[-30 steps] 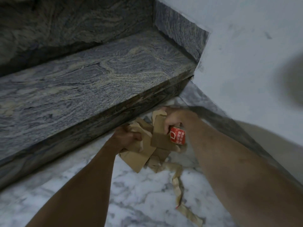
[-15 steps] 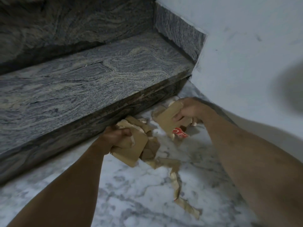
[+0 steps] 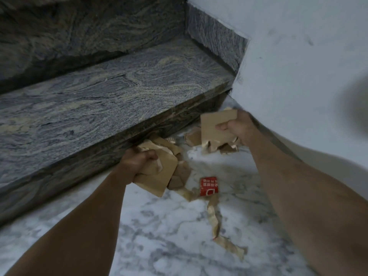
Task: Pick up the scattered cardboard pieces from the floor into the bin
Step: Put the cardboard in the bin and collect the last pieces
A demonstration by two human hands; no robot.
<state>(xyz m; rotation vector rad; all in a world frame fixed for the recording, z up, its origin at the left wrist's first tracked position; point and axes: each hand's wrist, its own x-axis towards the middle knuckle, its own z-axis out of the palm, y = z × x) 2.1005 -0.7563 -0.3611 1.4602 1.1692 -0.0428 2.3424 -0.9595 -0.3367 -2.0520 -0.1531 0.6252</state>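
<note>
A: Cardboard pieces, all low in the corner where the grey stone step [image 3: 111, 100] meets the white wall [image 3: 294, 76]. Some in hand, some on the marble floor [image 3: 159, 236].

B: Leftmost first?

A: Left forearm, bare, rising from the bottom left edge and angled up toward the foot of the step. Left hand [image 3: 139, 164] with knuckles up, fingers curled tight round a crumpled brown wad [image 3: 159, 176], thumb wrapped across its top. Wad held just in front of the riser, lower corner hanging toward the floor; touching the floor or not, impossible to tell.

B: And next to that?

A: Loose scraps trailing down from the wad to a red printed piece [image 3: 208, 186], flat on the marble, well clear of both hands. Below that piece, a long twisted strip [image 3: 217, 228] running toward the bottom of the view, kinked at the end.

B: Further right?

A: Small torn scrap [image 3: 194, 137] on the floor by the riser's end, just beside the held sheet. Then a flat brown sheet [image 3: 211, 128], upright and slightly tilted, ragged along its lower edge, more torn bits bunched behind it.

B: Gripped how?

A: Right hand [image 3: 237, 128] pinching the sheet's right edge, thumb pressed on the near face, remaining fingers hidden behind the cardboard. Right forearm thick in the foreground, entering from the bottom right, stretched along the wall's base toward the corner.
</note>
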